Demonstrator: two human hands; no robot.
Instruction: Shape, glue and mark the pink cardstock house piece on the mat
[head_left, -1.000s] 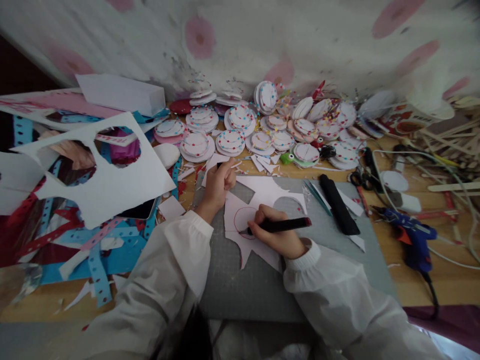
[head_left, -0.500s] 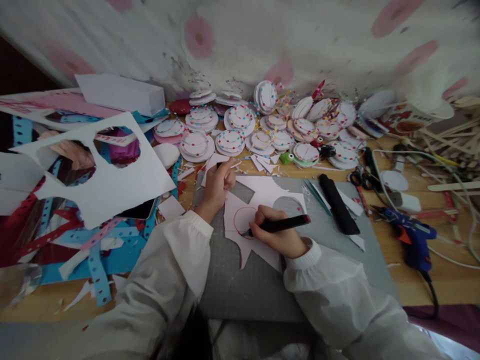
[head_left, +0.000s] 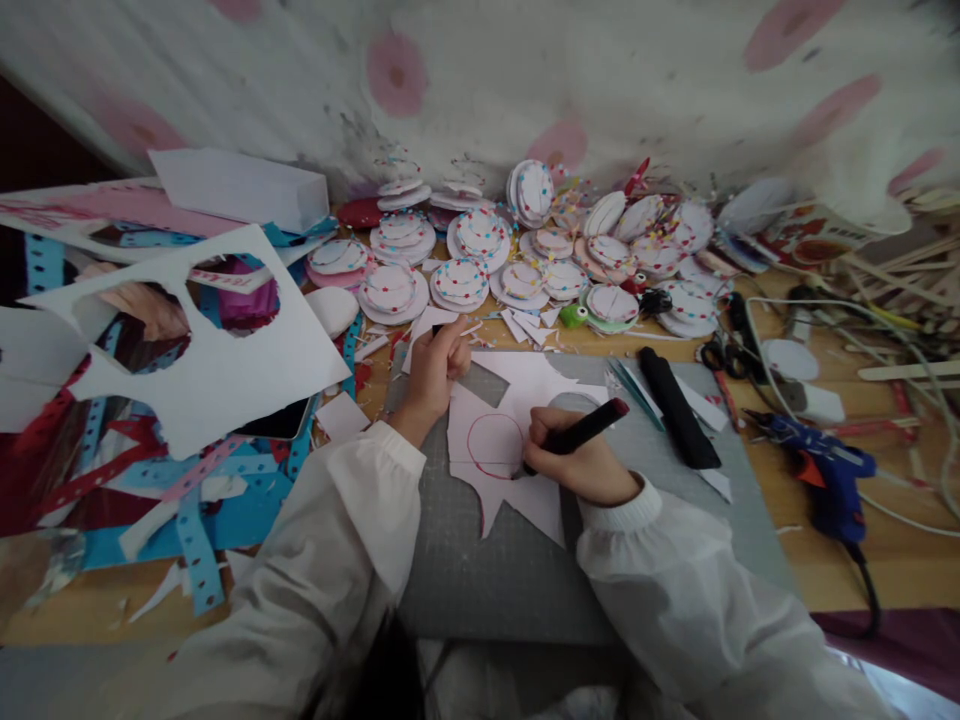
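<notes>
My right hand [head_left: 577,455] is closed around a black marker [head_left: 589,427] with a red end, its tip down on a white sheet of board [head_left: 517,385]. A red circle outline [head_left: 495,445] is drawn on this board, just left of the tip. Jagged edges and cut-outs mark the board, which lies on a grey cutting mat [head_left: 480,590]. My left hand [head_left: 435,375] is closed at the board's upper left edge. A small black cap-like piece [head_left: 438,330] pokes out of its fingers; the rest of it is hidden.
Several stacked white discs with coloured dots [head_left: 457,285] line the back. Leftward lie a board with round holes [head_left: 225,370] and coloured paper strips [head_left: 196,550]. On the right are a black case [head_left: 679,410], scissors [head_left: 724,355], a blue glue gun [head_left: 825,475] and wooden sticks [head_left: 907,275].
My right hand has moved right with the marker, which tilts up more steeply. More of the red outline shows, now a nearly full circle. My left hand has stayed put.
</notes>
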